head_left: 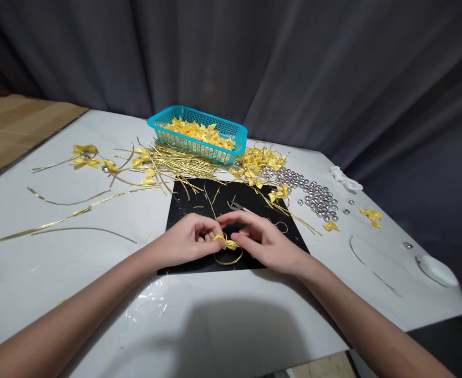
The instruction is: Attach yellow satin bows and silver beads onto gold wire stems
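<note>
My left hand (pixel 197 237) and my right hand (pixel 265 242) meet over a black mat (pixel 184 202). Between their fingertips is a small yellow ribbon bow (pixel 231 244), pinched by both hands. A loop of gold cord (pixel 231 263) hangs below the bow toward me. Both hands have thumb and forefinger closed on the piece, and the exact grip is partly covered by the fingers. Just beyond my right hand, the pointed metal tips of a tool (pixel 237 206) lie on the mat; the rest of it is hidden.
A blue plastic basket (pixel 241 137) of yellow bows stands at the back, beside a pile of gold cords (pixel 184 161). Silver beads (pixel 319 199) and more bows (pixel 260 160) lie to the right. A white oval object (pixel 438 270) sits near the right edge. Loose cords (pixel 73 214) lie left.
</note>
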{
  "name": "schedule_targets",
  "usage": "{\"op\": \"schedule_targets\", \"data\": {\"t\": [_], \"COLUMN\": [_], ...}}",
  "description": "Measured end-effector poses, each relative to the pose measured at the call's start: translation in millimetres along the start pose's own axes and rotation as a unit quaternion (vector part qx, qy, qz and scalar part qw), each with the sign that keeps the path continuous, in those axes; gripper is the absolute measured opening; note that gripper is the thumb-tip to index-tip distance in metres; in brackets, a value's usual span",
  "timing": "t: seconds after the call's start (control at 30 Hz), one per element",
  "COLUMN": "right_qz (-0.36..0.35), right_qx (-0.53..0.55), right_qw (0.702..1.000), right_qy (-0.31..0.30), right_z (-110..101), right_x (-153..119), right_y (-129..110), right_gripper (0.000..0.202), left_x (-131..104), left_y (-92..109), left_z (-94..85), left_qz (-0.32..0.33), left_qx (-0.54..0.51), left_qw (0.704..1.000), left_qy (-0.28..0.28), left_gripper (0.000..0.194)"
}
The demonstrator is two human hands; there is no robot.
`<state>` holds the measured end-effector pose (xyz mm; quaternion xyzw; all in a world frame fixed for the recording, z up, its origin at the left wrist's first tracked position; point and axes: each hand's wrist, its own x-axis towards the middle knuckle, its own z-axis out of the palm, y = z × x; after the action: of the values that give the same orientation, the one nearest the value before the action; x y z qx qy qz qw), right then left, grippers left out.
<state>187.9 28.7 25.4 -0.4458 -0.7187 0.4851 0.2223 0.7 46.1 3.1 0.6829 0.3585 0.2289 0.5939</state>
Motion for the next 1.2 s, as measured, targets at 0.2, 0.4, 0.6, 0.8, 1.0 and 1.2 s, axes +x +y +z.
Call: {"op": "schedule_targets", "data": {"t": [0.2,0.4,0.6,0.8,1.0,1.2], "right_qz": [0.032,0.01,-0.152,-0.165,-0.089,0.004], "right_qx": [-0.007,-0.126,-0.234,-0.289,-0.302,-0.233], "right_qw": [0.996,0.989,0.958,0.943,0.949,0.972], "right_qy": [-0.079,-0.076,0.062,0.019,-0.002,0.001], "right_z": [-7,-22,-16,-9,-32,-59], "right_x": [2,-2,-7,-11,-28,-47], "right_y": [2,-2,-8,-10,-25,-32], "right_gripper": [0.022,0.027,0.021,0.021,0.023,0.03], "left_x": [-1,-2,-2,6,10,10], "left_y": [1,1,2,-5,-10,-11], "left_z": [-0.4,0.6,3.9,-8.0,-25.7,-34.1], "left_qz": [0.003,0.005,0.023,-0.011,-0.029,-0.008], "left_qx": [0.011,0.069,0.092,-0.166,-0.322,-0.323], "left_qw": [1.0,0.998,0.991,0.95,0.879,0.87], "left_qy": [-0.015,-0.001,0.099,0.263,0.351,0.373], "left_gripper": [0.014,0.014,0.014,0.015,0.013,0.014]}}
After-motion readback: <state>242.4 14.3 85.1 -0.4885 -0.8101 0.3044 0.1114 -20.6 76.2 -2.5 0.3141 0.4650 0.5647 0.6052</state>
